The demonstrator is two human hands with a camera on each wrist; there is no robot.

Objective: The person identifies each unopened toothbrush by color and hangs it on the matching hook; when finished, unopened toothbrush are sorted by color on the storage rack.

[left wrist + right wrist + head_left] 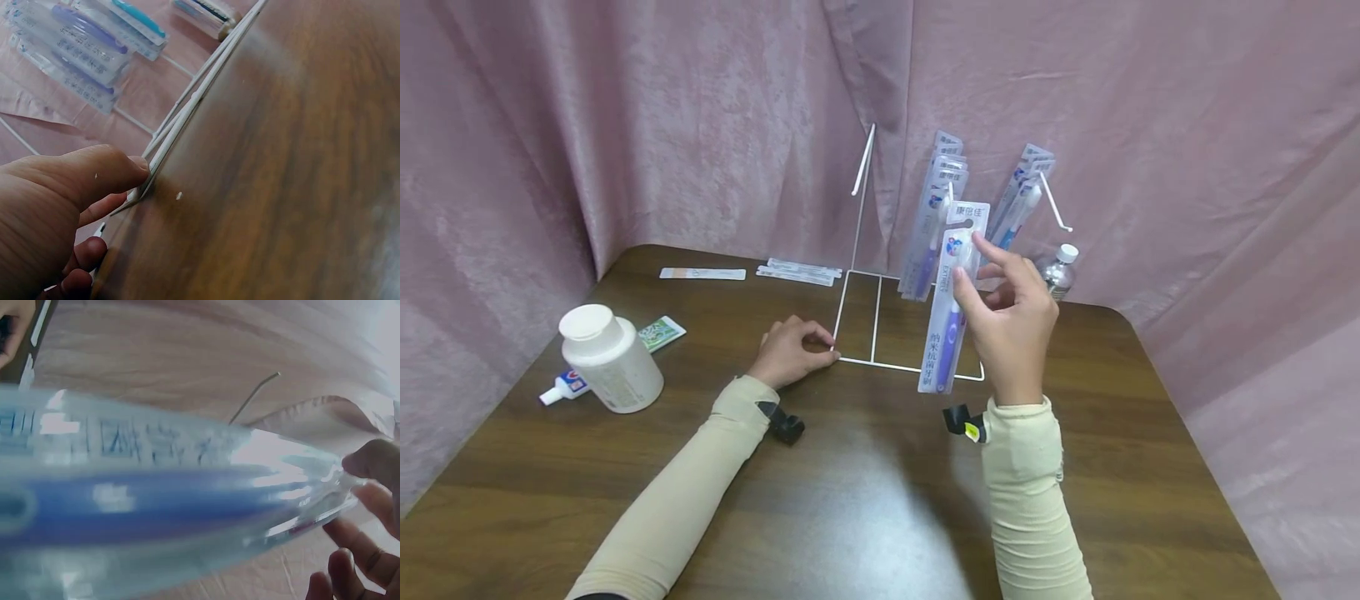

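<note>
My right hand [1015, 312] pinches the upper part of a packaged toothbrush [946, 333], purple-handled in a clear blister with a white card. It hangs nearly upright in front of a white wire display rack [895, 367]. In the right wrist view the toothbrush pack [156, 500] fills much of the picture, with fingertips at its far end. My left hand [790, 352] holds the rack's front left corner. Its thumb [119, 169] lies on the wire in the left wrist view. More toothbrush packs [917, 250] hang from the middle hook, and others [1011, 196] from the right one.
Flat packs [801, 272] and a single pack [703, 273] lie at the back left. A white tub [613, 362] stands left, partly over a toothpaste tube [661, 332]. Behind my right hand is a small bottle [1060, 271]. Pink curtain [737, 125] hangs behind the table [850, 500].
</note>
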